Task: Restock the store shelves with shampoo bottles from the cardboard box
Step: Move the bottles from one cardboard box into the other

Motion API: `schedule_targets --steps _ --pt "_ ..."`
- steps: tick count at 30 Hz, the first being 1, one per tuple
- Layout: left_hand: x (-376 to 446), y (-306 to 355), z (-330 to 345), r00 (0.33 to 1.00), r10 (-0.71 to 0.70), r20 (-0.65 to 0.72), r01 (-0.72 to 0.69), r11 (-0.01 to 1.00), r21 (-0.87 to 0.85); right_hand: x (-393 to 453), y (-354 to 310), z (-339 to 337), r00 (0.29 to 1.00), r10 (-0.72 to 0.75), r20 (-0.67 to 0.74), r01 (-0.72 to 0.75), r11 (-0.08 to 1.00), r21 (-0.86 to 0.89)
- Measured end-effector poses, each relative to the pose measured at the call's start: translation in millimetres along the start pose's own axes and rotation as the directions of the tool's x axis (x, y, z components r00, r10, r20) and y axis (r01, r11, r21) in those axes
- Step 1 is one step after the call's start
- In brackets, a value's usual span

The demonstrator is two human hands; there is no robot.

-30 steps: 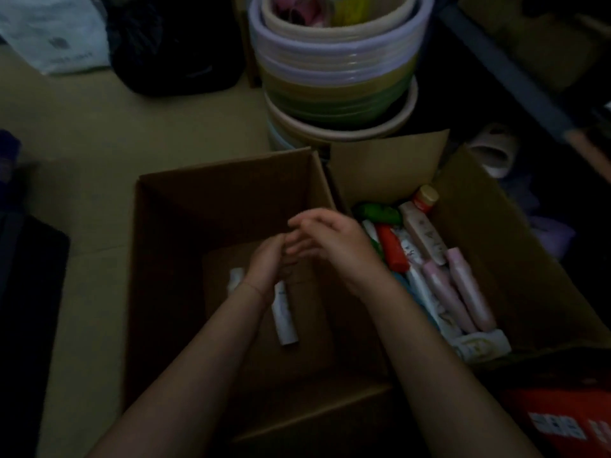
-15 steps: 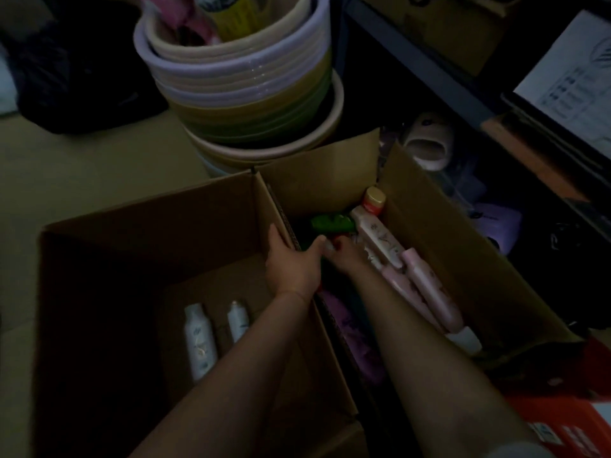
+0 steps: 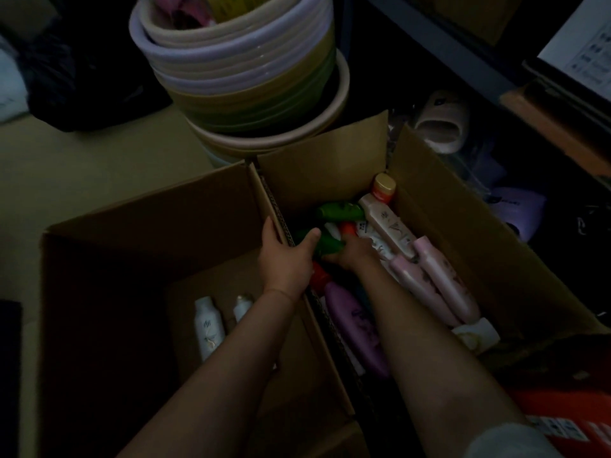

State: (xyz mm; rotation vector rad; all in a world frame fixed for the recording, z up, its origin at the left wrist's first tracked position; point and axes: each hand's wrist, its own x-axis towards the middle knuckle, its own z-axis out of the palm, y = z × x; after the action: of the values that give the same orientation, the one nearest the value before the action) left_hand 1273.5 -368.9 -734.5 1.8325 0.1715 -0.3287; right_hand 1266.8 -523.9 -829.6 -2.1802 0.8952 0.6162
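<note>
Two open cardboard boxes stand side by side on the floor. The right box (image 3: 463,226) is full of shampoo bottles: pink ones (image 3: 439,276), a purple one (image 3: 353,322), green and white ones. The left box (image 3: 148,226) holds two white bottles (image 3: 208,328) lying on its bottom. My left hand (image 3: 284,259) grips the cardboard wall between the boxes, thumb on the right box's side. My right hand (image 3: 355,252) reaches into the right box and curls round a dark green bottle (image 3: 327,242); its fingertips are hidden among the bottles.
A tall stack of plastic basins (image 3: 248,77) stands just behind the boxes. A dark shelf frame (image 3: 446,51) runs along the right, with a slipper (image 3: 443,123) and bags under it. A red carton (image 3: 562,421) sits at the lower right. A black bag (image 3: 82,77) lies at the back left.
Both hands left the left box and moved right. My left hand took hold of the wall between the boxes; my right hand went down among the bottles onto the green one.
</note>
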Motion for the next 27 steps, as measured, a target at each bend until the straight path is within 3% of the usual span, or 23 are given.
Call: schedule_targets --steps 2,5,10,13,15,17,19,22,25,27 --pt "-0.7 0.9 -6.1 1.000 -0.004 0.007 0.004 1.000 -0.016 -8.0 10.5 0.2 1.000 0.005 -0.022 -0.004 0.998 0.057" --pt "0.1 2.9 -9.8 1.000 0.000 0.019 0.001 1.000 -0.028 -23.6 19.9 -6.4 0.999 -0.022 0.033 0.010 0.944 0.331" --pt "-6.2 12.4 -7.2 0.998 -0.058 0.037 0.059 0.998 -0.025 -82.4 13.5 -47.3 0.997 -0.059 0.052 0.001 0.676 0.737" --pt "-11.5 20.1 -15.5 0.989 -0.116 0.090 0.121 0.991 -0.053 -139.9 -0.1 -70.3 0.991 -0.131 0.034 0.044 0.555 0.831" --pt "-21.6 29.1 -27.2 0.970 -0.179 0.163 0.197 0.975 -0.099 -172.5 -14.8 -77.3 0.974 -0.224 -0.030 0.143 0.507 0.850" --pt "-36.8 38.1 -49.0 0.968 -0.150 0.201 0.192 0.959 -0.206 -201.4 -36.0 -77.6 0.940 -0.331 -0.089 0.249 0.479 0.842" --pt "-50.5 47.3 -75.4 0.972 -0.057 0.228 0.151 0.897 -0.416 -225.3 -62.7 -70.9 0.891 -0.442 -0.106 0.339 0.491 0.803" --pt "-53.7 51.9 -127.4 0.958 -0.011 0.285 0.211 0.701 -0.681 -243.6 -103.5 -45.3 0.832 -0.554 -0.007 0.380 0.560 0.736" --pt "-35.3 27.7 -175.8 0.965 -0.157 0.208 0.261 0.560 -0.786 -230.8 -124.8 -0.4 0.827 -0.549 0.122 0.369 0.692 0.620" --pt "-24.5 -6.1 -197.3 0.934 -0.328 0.142 0.323 0.605 -0.728 -214.8 -127.6 35.0 0.870 -0.458 0.181 0.332 0.817 0.471"
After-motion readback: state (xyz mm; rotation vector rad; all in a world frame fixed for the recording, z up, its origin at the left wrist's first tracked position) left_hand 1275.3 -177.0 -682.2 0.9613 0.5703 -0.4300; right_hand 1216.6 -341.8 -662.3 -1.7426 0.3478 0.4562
